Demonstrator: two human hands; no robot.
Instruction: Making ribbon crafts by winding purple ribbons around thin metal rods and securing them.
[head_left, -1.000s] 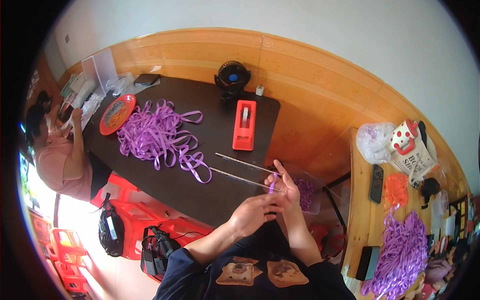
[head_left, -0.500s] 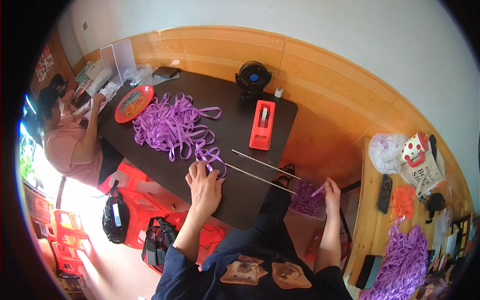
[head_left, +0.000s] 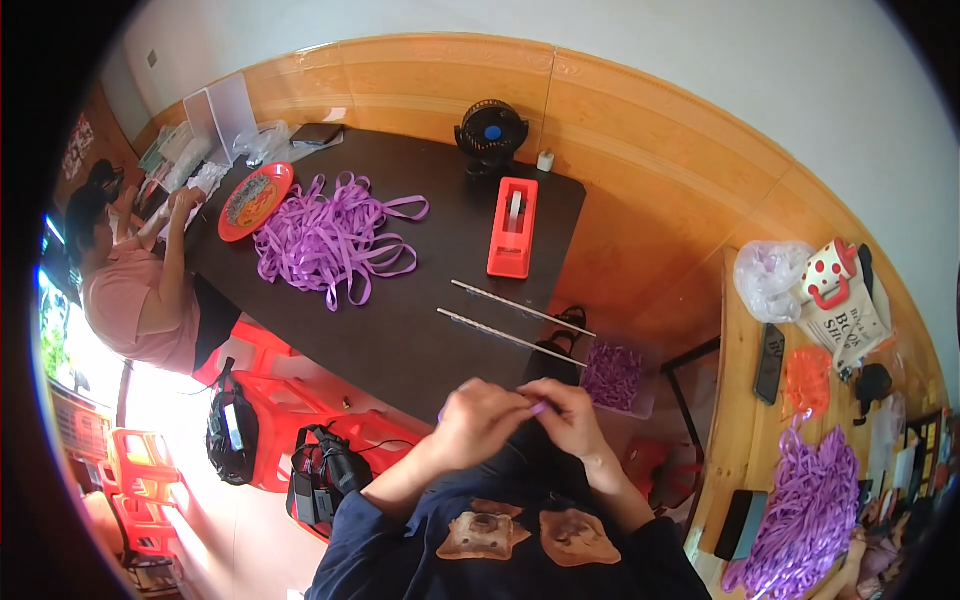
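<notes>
Close to my body, past the near edge of the dark table (head_left: pixel 440 260), my two hands meet. A purple ribbon (head_left: pixel 540 408) shows at the fingertips, mostly hidden by them. My left hand (head_left: pixel 482 425) is closed on the ribbon, and a bit of purple also peeks out at its left side. Pinched fingers of my right hand (head_left: pixel 565 418) hold the same ribbon. On the table lies a tangled heap of purple ribbon loops (head_left: pixel 318 240). Two thin, pale twisted rods (head_left: pixel 512 336) lie side by side near the table's right edge, their ends sticking out past it.
A red tape dispenser (head_left: pixel 510 262), a black fan (head_left: pixel 490 140) and a red plate (head_left: pixel 226 225) stand on the table. Below its right side is a clear box (head_left: pixel 648 398) of purple pieces. More ribbon (head_left: pixel 805 505) lies on the wooden bench. A person (head_left: pixel 145 300) works at left.
My left hand has left the table with its ribbon loop and come toward my body. My right hand has moved left from above the clear box to join it.
</notes>
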